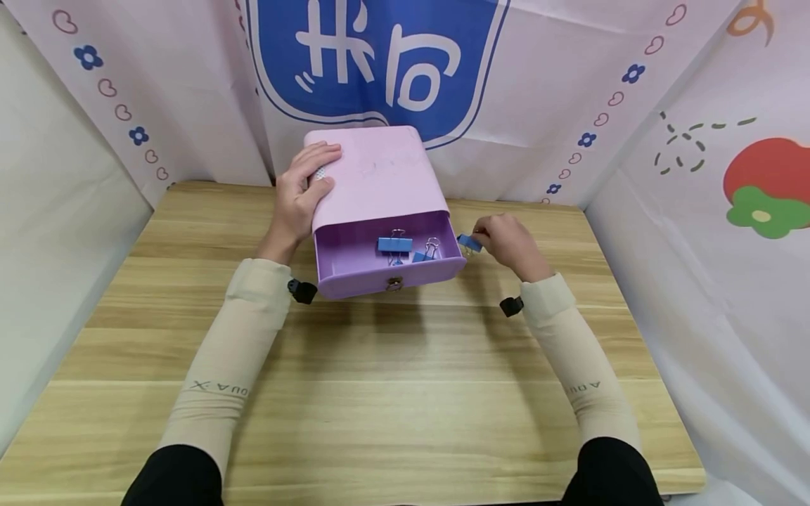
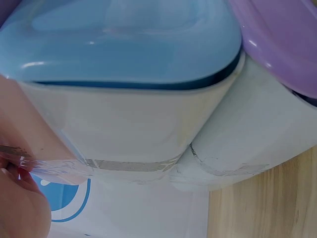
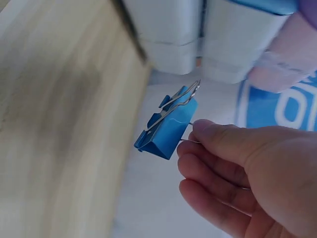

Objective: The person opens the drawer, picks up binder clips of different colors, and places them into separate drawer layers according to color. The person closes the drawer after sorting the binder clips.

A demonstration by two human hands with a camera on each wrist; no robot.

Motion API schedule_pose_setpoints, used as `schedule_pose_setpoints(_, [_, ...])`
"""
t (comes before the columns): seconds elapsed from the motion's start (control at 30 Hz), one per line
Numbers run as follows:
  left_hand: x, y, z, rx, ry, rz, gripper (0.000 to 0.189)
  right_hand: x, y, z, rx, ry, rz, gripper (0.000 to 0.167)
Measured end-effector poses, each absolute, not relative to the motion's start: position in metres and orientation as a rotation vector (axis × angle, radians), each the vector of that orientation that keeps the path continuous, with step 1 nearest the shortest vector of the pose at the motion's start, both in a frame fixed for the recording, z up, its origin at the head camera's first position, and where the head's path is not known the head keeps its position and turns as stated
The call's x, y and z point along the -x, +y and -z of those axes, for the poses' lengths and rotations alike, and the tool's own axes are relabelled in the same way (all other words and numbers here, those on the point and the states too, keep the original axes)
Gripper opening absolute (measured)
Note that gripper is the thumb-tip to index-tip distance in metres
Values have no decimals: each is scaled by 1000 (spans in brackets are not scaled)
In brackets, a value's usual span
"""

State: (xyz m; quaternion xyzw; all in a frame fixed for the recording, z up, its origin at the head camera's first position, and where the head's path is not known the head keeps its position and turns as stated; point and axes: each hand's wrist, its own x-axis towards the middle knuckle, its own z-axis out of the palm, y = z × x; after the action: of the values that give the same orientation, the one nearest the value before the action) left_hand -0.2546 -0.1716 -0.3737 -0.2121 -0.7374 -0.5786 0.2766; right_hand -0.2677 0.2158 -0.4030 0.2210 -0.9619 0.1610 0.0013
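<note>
A drawer box (image 1: 380, 172) with a pink top stands at the back of the table. Its purple drawer (image 1: 351, 284) is pulled out, and blue binder clips (image 1: 395, 244) lie inside. My left hand (image 1: 297, 193) rests on the box's left upper edge, fingers and thumb against the pink top. Just right of the drawer, my right hand (image 1: 509, 242) pinches a blue binder clip (image 3: 171, 124) by one wire handle. That clip hangs above the table, its other handle folded along its body in the right wrist view.
Below the purple drawer the box has a blue drawer front (image 2: 124, 44) and white walls (image 2: 114, 119) with tape on them. A printed cloth (image 1: 209, 91) hangs behind the wooden table (image 1: 380, 393). More cloth hangs at both sides.
</note>
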Motion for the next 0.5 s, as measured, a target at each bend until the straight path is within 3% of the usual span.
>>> schedule_pose_setpoints(0.5, [255,-172,374,558,-2002,1536,48,226,223,346,-762,-2803,-509,13])
